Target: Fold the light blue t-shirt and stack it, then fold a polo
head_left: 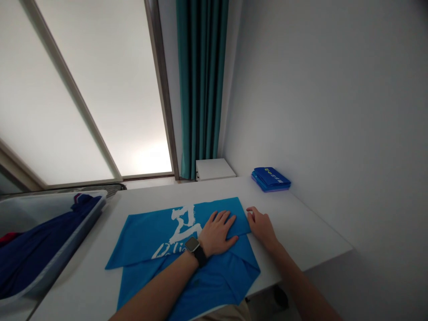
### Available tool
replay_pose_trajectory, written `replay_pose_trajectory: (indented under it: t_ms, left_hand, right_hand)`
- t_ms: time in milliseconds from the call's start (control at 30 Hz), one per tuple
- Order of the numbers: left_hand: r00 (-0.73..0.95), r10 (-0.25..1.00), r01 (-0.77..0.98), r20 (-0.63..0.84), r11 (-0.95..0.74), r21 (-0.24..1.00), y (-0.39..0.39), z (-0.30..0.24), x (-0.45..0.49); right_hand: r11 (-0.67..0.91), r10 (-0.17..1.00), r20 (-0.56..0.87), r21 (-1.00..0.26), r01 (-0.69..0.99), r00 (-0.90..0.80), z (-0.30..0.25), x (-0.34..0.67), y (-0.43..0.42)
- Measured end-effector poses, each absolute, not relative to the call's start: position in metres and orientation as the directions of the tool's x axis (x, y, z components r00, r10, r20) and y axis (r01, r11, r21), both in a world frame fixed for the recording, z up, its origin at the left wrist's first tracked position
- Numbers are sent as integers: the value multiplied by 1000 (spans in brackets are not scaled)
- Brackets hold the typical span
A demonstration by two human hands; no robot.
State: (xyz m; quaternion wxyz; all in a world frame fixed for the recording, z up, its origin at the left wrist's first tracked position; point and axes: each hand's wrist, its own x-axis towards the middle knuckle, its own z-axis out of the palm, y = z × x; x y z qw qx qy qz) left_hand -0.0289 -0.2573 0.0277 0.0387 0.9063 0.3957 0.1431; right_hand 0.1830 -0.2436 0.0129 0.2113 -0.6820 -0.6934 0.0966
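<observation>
Daylight comes through the tall frosted window (100,89) and glows brightest near its bottom edge, where the pane washes out almost to white. The rest of the room looks dim and flat from where I stand. The wall (327,98) goes grey and darkens toward the top right corner. The table (294,214) gets soft, even light, and the blue cloth (180,240) on it shows only faint shadows. It's darkest down by the floor under the table. The wide view makes the window frame lean sharply and stretches things at the edges, and the print on the blue packet (270,179) looks soft.
</observation>
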Motion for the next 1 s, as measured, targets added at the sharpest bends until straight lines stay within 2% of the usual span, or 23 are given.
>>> replay_pose_trajectory:
  t_ms: [67, 200, 267, 333, 433, 567, 633, 867, 1000]
  left_hand:
    - [644, 729, 706, 233, -683, 185, -258, 28, -29]
    - [641, 732, 709, 229, -680, 187, -259, 31, -28]
    - [639, 736, 714, 225, -676, 185, -259, 32, -28]
    - [639, 736, 715, 224, -676, 182, -259, 32, -28]
    - [638, 734, 712, 233, -677, 185, -259, 31, -29]
    - [639, 730, 708, 242, -682, 186, -258, 29, -30]
    - [641, 728, 706, 244, -683, 186, -258, 28, -30]
    - [644, 732, 710, 220, -680, 184, -258, 31, -30]
    - [643, 734, 711, 220, -678, 185, -258, 31, -30]
  right_hand:
    - [34, 993, 115, -462, 886, 22, 14, 184, -256]
    - [-13, 996, 53, -685, 728, 68, 11, 185, -271]
    - [-26, 996, 37, -751, 660, 81, 9, 187, -270]
    - [-45, 996, 15, -750, 660, 85, 7, 191, -267]
    - [-60, 998, -15, -674, 736, 68, 6, 195, -264]
    - [-17, 1000, -22, -567, 824, 6, 9, 195, -266]
    - [7, 999, -23, -552, 834, -24, 12, 193, -267]
    - [1, 1000, 6, -747, 665, 6, 14, 188, -269]
    - [-25, 999, -40, -828, 561, -14, 15, 188, -256]
